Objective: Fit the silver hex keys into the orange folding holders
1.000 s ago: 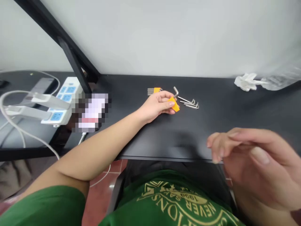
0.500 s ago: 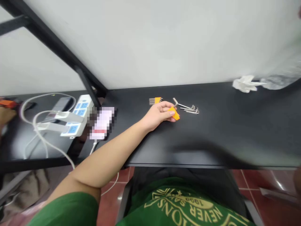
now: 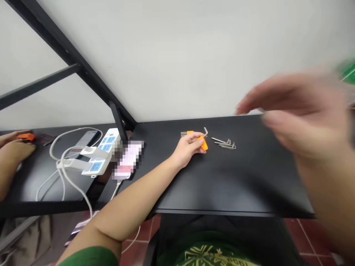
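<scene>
My left hand [image 3: 186,148] rests on the black table, closed around an orange hex key holder [image 3: 204,144]. One bent hex key [image 3: 205,132] sticks up from it at the far side. Just beyond my left hand lies a second orange holder [image 3: 190,132] with several hex keys in it, partly hidden by the fingers. Several loose L-shaped hex keys [image 3: 226,144] lie to the right of my left hand, apart from it. Raised close to the camera at the right, my right hand [image 3: 302,103] is blurred. Its fingers and thumb are apart, with nothing visible between them.
To the left, a charging phone [image 3: 129,159] lies beside a white power strip [image 3: 104,151] with plugs and looping white cables. Another dark phone [image 3: 84,142] lies farther left. Another person's hands [image 3: 16,147] hold something orange at the left edge. A black metal frame [image 3: 91,81] slants overhead.
My right hand has come into view from the right, raised above the table. My left hand still holds the orange holder, now slightly farther from the loose hex keys. The view has shifted.
</scene>
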`<state>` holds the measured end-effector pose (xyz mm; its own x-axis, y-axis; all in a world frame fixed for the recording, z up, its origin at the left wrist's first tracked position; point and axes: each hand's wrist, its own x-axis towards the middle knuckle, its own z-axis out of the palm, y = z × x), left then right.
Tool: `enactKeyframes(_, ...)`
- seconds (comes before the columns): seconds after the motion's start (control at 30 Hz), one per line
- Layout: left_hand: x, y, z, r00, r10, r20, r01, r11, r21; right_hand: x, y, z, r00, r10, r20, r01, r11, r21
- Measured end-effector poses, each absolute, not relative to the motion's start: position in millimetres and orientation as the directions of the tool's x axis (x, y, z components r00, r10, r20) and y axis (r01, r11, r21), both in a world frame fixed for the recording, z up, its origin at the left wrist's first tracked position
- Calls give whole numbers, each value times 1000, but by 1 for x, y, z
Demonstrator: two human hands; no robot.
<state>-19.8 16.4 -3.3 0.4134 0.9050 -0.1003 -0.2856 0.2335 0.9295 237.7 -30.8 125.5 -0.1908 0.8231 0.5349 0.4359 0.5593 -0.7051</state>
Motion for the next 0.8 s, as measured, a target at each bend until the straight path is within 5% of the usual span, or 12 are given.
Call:
enactKeyframes(0.1,-22,20,-3,353,934,-63,-355,196,914,211,10,78,-397,904,157,790,424,-442)
enactKeyframes(0.17,-23,22,-3,322,945,-59,-356,179,917,204,33,49,-383,923,-23,896,366,-251)
enactKeyframes(0.33,-21,24,-7,278,961,-7,-274,87,958,199,48,22,-359,921,-150,933,359,-29)
enactKeyframes(0.47,-20,22,-8,286,956,61,-185,-7,983,200,41,24,-352,935,-51,932,345,-111)
enactKeyframes(0.67,-20,19,-5,243,964,110,-163,-71,984,208,22,37,-462,849,256,692,526,-495)
enactKeyframes(0.8,-22,18,-4,238,960,150,-100,-129,987,206,9,47,-549,748,373,562,660,-498)
